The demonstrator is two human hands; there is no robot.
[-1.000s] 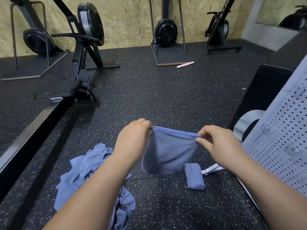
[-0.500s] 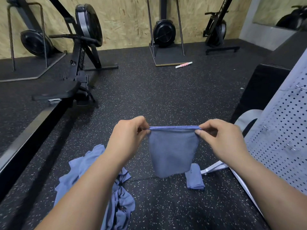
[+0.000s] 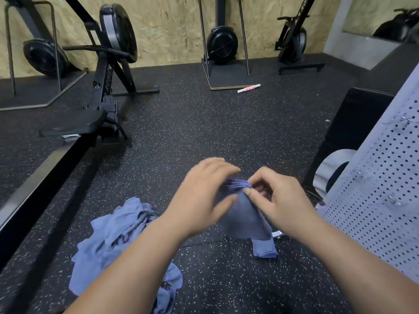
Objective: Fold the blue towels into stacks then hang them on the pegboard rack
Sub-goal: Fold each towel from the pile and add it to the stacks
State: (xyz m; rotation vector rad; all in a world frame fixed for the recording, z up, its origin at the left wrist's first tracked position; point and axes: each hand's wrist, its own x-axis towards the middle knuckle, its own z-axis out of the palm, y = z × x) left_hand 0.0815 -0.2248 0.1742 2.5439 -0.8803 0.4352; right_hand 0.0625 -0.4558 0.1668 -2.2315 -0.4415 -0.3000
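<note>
My right hand point(image 3: 281, 200) pinches the bunched top edge of the blue cloth towel point(image 3: 244, 218), held mid-air at centre so it hangs straight for folding. My left hand point(image 3: 199, 196) is blurred against it, so I can't tell its grip. One folded blue towel point(image 3: 265, 249) waits on the black speckled rubber floor point(image 3: 204, 132) at 5 o'clock, close to the white pegboard rack point(image 3: 385, 189) at 3.

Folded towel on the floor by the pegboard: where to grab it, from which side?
Likely from above at its near short end, grip spanning the narrow width. The folded towel lies flat on the floor, a narrow strip running away from the camera; stacked edges show at that end, so pinching there should keep layers together. Its far end hides behind the held towel.
</note>
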